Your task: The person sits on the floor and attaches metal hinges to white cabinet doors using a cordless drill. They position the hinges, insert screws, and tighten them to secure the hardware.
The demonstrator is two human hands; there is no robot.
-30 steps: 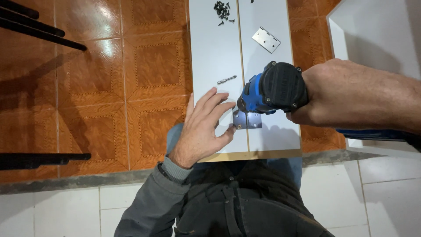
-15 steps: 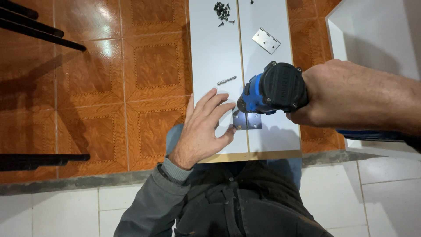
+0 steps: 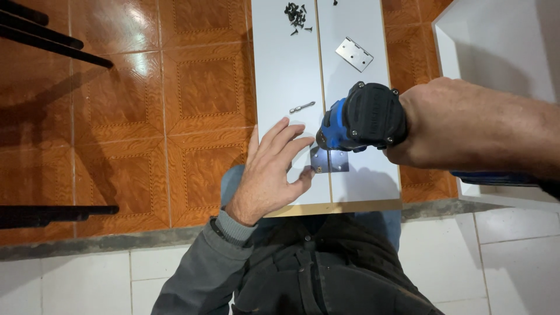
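1. On the two white boards (image 3: 286, 87) laid side by side over the brown tiled floor (image 3: 146, 116), a metal hinge (image 3: 329, 160) lay flat across the seam near the boards' near edge.
2. The right hand (image 3: 461, 125) was closed around a blue-and-black cordless drill (image 3: 361, 118), pointed straight down onto that hinge — the tip itself was hidden under the drill body.
3. The left hand (image 3: 269, 171) lay flat and open on the left board, fingers spread, their tips just beside the hinge's left edge; it held nothing.
4. A loose driver bit (image 3: 302, 107) lay on the left board above the fingers, apart from them.
5. A second hinge (image 3: 354, 54) rested on the right board farther off, and a small heap of dark screws (image 3: 297, 16) sat at the far end.
6. A white cabinet panel (image 3: 496, 46) stood to the right — beside the boards.
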